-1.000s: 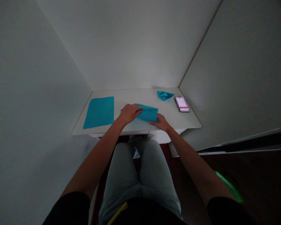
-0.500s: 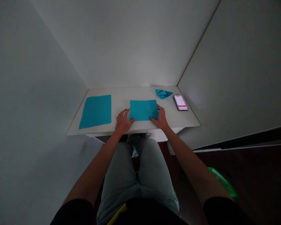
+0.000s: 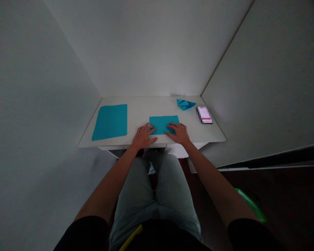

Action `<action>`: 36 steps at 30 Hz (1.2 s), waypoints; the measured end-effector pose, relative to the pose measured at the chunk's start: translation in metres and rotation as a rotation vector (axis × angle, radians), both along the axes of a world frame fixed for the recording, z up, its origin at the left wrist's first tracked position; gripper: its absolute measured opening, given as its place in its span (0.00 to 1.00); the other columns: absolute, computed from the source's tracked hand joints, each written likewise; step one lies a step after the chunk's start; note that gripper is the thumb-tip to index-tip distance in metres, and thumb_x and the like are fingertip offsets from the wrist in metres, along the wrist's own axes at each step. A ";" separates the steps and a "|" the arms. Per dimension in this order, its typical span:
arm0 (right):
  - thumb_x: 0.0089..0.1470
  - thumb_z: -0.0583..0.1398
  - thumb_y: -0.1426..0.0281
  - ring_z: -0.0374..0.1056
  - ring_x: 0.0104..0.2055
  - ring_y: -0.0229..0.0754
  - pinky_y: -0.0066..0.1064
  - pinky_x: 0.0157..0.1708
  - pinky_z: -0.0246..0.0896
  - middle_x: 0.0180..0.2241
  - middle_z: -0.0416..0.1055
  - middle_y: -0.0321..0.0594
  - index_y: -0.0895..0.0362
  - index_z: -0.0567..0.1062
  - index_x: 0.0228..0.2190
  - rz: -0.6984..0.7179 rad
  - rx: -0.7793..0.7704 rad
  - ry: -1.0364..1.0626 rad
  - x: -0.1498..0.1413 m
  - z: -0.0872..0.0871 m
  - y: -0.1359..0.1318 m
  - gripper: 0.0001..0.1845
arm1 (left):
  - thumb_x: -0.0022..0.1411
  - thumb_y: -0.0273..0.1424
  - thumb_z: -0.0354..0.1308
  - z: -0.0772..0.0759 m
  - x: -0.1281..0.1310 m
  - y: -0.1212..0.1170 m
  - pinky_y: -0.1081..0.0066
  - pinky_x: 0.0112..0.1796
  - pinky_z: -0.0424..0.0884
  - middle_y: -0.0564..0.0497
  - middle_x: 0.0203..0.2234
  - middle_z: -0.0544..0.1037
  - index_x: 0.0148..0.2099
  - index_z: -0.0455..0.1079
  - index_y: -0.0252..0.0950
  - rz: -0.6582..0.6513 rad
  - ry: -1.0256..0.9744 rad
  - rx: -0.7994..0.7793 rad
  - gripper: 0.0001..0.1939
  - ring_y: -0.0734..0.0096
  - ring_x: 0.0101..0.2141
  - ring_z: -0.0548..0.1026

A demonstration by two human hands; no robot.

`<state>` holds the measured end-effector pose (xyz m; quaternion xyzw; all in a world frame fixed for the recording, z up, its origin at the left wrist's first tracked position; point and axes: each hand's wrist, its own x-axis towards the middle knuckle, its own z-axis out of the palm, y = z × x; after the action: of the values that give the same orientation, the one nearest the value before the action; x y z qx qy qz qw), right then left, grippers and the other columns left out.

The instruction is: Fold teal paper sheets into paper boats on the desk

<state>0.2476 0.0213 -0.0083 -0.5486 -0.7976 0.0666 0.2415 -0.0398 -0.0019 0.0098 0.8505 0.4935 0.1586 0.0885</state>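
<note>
A blue sheet of paper (image 3: 161,122), a small rectangle that looks folded, lies flat near the front edge of the white table. On its left edge rest the fingertips of my left hand (image 3: 143,136), open with the fingers apart. My right hand (image 3: 180,134) lies over the paper's right end, palm down and fingers spread. Both hands touch the paper from above without gripping it. Its lower right corner is hidden under my right hand.
A larger blue sheet (image 3: 110,122) lies on the left of the table (image 3: 138,104). At the back right sits a folded blue paper boat (image 3: 185,104), with a phone (image 3: 204,115) beside it. Walls close in the back and both sides.
My right hand has let go of the paper's right edge and now lies flat on top. My left hand has moved onto its left edge. The paper now lies flatter.
</note>
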 end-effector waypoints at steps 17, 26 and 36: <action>0.59 0.68 0.52 0.60 0.74 0.63 0.59 0.67 0.56 0.75 0.61 0.44 0.43 0.70 0.71 0.417 -0.193 -0.132 0.059 0.013 -0.039 0.41 | 0.65 0.28 0.63 -0.006 -0.023 -0.031 0.48 0.70 0.63 0.49 0.66 0.78 0.66 0.75 0.45 -0.190 -0.106 -0.096 0.27 0.55 0.68 0.73; 0.66 0.59 0.57 0.76 0.54 0.55 0.51 0.58 0.69 0.53 0.83 0.41 0.47 0.84 0.53 0.177 -0.196 0.140 0.049 0.012 -0.019 0.20 | 0.69 0.32 0.60 0.010 -0.011 -0.015 0.55 0.58 0.76 0.49 0.49 0.87 0.55 0.82 0.43 0.033 -0.243 -0.150 0.15 0.56 0.52 0.82; 0.67 0.56 0.60 0.75 0.52 0.52 0.46 0.54 0.71 0.50 0.83 0.43 0.52 0.79 0.60 0.033 -0.177 0.167 0.026 0.001 0.008 0.25 | 0.72 0.35 0.60 0.000 0.017 0.006 0.51 0.62 0.70 0.46 0.55 0.84 0.58 0.78 0.41 0.270 -0.287 -0.118 0.16 0.54 0.56 0.79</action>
<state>0.2739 0.0294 -0.0072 -0.5471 -0.7747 0.1865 0.2566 -0.0228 0.0042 0.0096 0.7387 0.5939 0.2594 0.1853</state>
